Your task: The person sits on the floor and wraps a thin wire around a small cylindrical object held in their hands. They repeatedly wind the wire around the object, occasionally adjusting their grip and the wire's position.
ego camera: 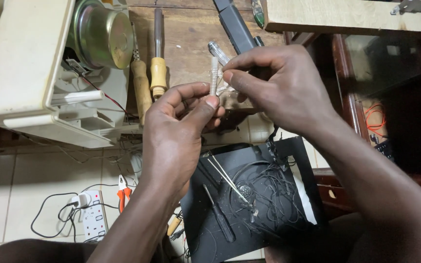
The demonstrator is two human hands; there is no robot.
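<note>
Holding: both bare hands meet over the edge of a brown wooden workbench (191,39), sharing one small clear ribbed plastic tube (214,75).
Left hand: the left hand (176,136) pinches the tube's lower end between thumb and forefinger, fingers narrow and closed on it.
Right hand: the right hand (278,87) grips the tube's upper part with thumb and fingertips, fingers curled close together.
Tube position: it stands nearly upright between the two hands, above the bench edge and in front of a clear-handled tool (219,52) lying on the bench.
On the bench: two wooden-handled tools (158,73) lie side by side just left of the hands; a long black bar (237,29) lies behind the right hand.
Far left: a cream plastic appliance casing (25,68) lies open, showing a round brass-coloured metal part (103,36) and a thin red wire (105,97).
Below: a black sheet (269,229) on the pale tiled floor (6,185) carries tangled black wires (269,187) and a dark screwdriver (219,214).
Floor left: a white power strip (94,216) with black cable sits near orange-handled pliers (123,192).
</note>
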